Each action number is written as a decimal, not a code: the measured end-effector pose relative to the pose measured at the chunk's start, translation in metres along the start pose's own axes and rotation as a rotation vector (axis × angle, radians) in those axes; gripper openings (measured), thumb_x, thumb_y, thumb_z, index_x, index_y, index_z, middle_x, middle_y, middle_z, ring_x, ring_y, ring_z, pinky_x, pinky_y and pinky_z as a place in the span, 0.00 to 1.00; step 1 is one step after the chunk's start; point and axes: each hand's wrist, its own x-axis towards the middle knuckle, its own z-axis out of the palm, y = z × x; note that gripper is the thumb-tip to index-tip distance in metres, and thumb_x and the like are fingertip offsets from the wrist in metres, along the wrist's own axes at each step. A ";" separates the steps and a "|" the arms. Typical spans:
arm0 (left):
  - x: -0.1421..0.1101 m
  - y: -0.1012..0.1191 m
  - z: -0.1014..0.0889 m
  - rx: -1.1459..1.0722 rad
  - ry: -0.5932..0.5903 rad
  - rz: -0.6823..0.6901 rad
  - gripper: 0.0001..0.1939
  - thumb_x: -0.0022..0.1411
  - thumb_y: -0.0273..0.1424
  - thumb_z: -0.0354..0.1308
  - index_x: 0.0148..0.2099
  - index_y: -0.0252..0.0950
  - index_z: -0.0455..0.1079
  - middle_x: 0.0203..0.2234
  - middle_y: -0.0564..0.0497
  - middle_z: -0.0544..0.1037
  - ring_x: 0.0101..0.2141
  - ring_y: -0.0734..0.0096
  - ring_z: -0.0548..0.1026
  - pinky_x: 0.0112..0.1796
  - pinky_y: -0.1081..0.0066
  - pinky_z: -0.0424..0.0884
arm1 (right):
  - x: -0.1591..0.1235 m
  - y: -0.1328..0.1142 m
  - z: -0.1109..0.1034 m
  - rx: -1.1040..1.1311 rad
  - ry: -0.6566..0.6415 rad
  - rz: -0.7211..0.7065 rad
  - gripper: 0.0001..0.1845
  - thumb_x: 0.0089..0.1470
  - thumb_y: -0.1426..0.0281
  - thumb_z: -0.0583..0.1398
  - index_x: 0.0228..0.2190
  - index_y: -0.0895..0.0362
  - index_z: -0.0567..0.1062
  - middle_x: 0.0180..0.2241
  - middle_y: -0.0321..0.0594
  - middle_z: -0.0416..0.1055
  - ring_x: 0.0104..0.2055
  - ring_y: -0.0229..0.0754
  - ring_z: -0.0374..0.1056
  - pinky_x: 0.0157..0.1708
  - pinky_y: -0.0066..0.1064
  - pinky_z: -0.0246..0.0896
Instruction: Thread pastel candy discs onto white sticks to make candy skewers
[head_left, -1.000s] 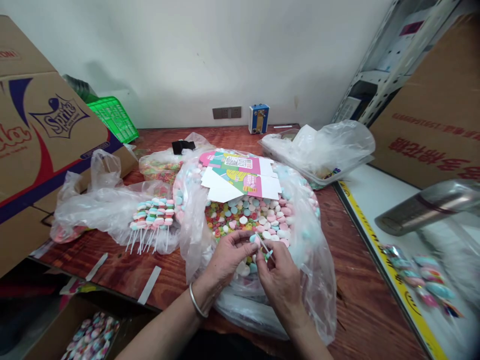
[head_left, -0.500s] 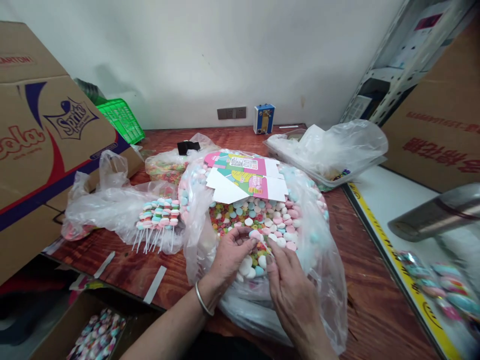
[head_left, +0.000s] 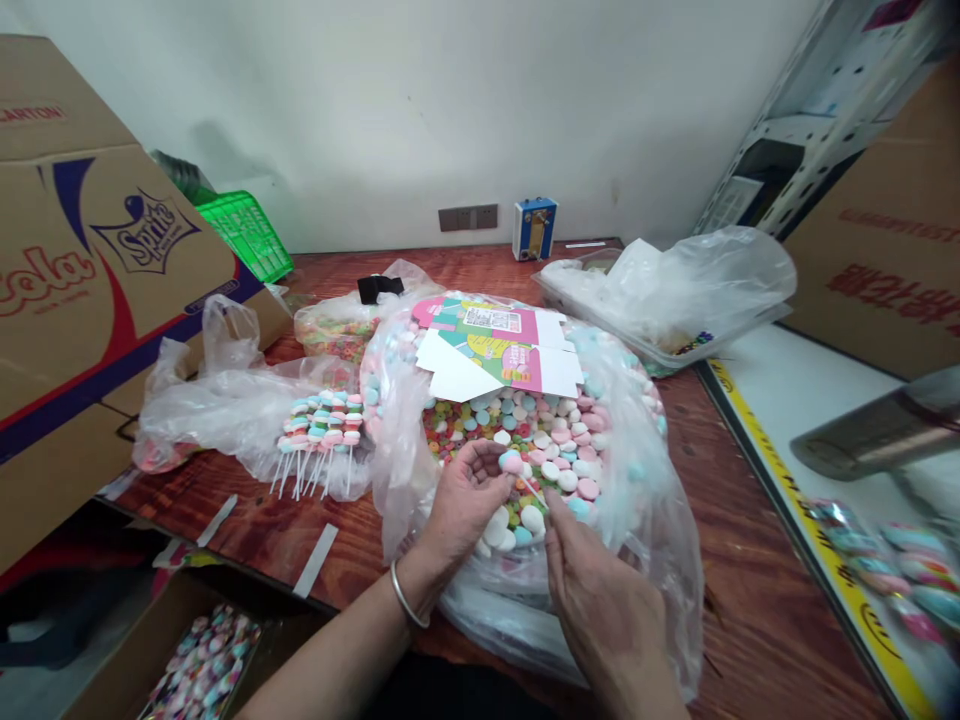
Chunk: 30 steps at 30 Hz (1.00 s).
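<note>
On the reddish-brown wooden table (head_left: 739, 500), a flat pink-green card (head_left: 499, 345) lay atop the round clear-plastic bag of pastel candies (head_left: 637, 540), with white-stick candy skewers (head_left: 321, 420) left and an upright blue box (head_left: 534, 230) far behind.

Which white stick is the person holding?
The single stick in the right hand, above the loose candies; the other visible sticks lie clustered at left, with stacked candies.

Candy workshop
Bench (head_left: 757, 560): bulk candy (head_left: 566, 470) near front edge; carton (head_left: 52, 370) at left edge; slotted metal rack (head_left: 801, 130) beyond far right corner.
</note>
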 end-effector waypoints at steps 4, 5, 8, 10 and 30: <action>-0.002 0.000 0.002 0.114 -0.035 0.025 0.18 0.52 0.33 0.66 0.46 0.33 0.72 0.40 0.45 0.79 0.38 0.69 0.76 0.38 0.72 0.73 | 0.000 -0.004 -0.002 -0.045 -0.023 0.007 0.20 0.61 0.68 0.51 0.52 0.52 0.72 0.27 0.40 0.79 0.15 0.40 0.68 0.14 0.29 0.41; -0.003 -0.001 0.003 0.142 -0.043 0.025 0.17 0.54 0.34 0.66 0.45 0.33 0.73 0.39 0.45 0.79 0.38 0.69 0.76 0.38 0.71 0.73 | 0.000 -0.006 -0.003 -0.056 -0.039 0.021 0.20 0.60 0.68 0.51 0.52 0.52 0.72 0.26 0.41 0.79 0.14 0.40 0.67 0.14 0.29 0.40; -0.006 -0.002 0.005 0.200 -0.044 0.051 0.15 0.55 0.33 0.64 0.45 0.33 0.75 0.38 0.46 0.80 0.38 0.67 0.77 0.40 0.70 0.73 | 0.001 -0.011 -0.006 -0.077 -0.104 0.060 0.20 0.59 0.71 0.51 0.50 0.56 0.74 0.18 0.43 0.75 0.14 0.44 0.68 0.14 0.28 0.40; -0.007 -0.004 0.006 0.232 -0.037 0.080 0.14 0.56 0.32 0.63 0.45 0.34 0.75 0.38 0.46 0.81 0.39 0.67 0.77 0.41 0.69 0.73 | 0.003 -0.015 -0.007 -0.071 -0.148 0.057 0.20 0.59 0.73 0.50 0.50 0.59 0.74 0.15 0.44 0.73 0.14 0.46 0.68 0.14 0.28 0.41; 0.015 0.011 -0.039 0.763 -0.002 0.421 0.16 0.62 0.24 0.52 0.50 0.37 0.73 0.42 0.47 0.79 0.41 0.67 0.76 0.44 0.66 0.73 | 0.033 0.031 -0.004 0.089 -0.165 0.146 0.14 0.63 0.65 0.51 0.43 0.53 0.74 0.31 0.38 0.71 0.26 0.38 0.65 0.22 0.29 0.45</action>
